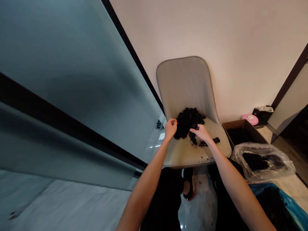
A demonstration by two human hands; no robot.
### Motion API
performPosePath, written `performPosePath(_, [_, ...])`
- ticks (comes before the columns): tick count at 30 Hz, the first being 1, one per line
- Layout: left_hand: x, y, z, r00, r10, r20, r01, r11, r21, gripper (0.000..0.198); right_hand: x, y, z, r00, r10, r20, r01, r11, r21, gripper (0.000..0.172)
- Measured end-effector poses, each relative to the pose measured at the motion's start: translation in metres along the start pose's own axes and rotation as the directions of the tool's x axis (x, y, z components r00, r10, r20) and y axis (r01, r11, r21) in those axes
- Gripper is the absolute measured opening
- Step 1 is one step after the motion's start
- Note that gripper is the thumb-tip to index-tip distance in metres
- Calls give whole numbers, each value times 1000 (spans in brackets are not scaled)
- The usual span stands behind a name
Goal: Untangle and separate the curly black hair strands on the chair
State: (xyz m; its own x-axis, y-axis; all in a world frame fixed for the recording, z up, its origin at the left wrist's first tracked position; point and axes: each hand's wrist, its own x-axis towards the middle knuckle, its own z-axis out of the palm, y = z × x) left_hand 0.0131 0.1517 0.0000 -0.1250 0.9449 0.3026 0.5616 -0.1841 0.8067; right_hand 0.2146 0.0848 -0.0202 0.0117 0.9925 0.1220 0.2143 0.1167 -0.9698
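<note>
Left hand (170,128), fingertips pinched together at black heap (187,123), long axis running far to near on chair (185,83); right hand (201,133), fingers pressed together on heap's near right side.

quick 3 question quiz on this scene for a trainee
1. True or false: the right hand touches the dark clumpy pile on the beige chair.
2. What stands just beyond the clear plastic bag?
A) an open cardboard box
B) a metal bucket
C) a wooden crate
3. What colour is the plastic bag in the lower right corner?

Key: 1 true; 2 A; 3 blue
</note>
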Motion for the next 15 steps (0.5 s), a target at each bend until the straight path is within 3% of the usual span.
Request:
performPosePath(2, [-25, 7, 1, 972, -50, 230, 90, 982, -165, 25, 3, 0, -1, 999, -26, 24, 23, 990, 137, 28])
performPosePath(3, [-38, 11, 2, 948, -18, 317, 97, 967, -235, 28, 4, -1, -1, 999, -35, 35, 28, 983, 182, 32])
performPosePath(5, [-63, 21, 7, 912, 62, 405, 78, 944, -320, 31, 3, -3, 0, 998, -43, 46, 32, 972, 233, 40])
performPosePath(9, [-89, 39, 16, 925, 44, 378, 154, 865, -477, 37, -2, -10, 1, 999, -34, 28, 24, 955, 295, 47])
performPosePath(15, [-84, 43, 12, 905, -62, 421, 305, 784, -541, 30, -14, -17, -2, 999, 20, 48, -33, 955, 295, 56])
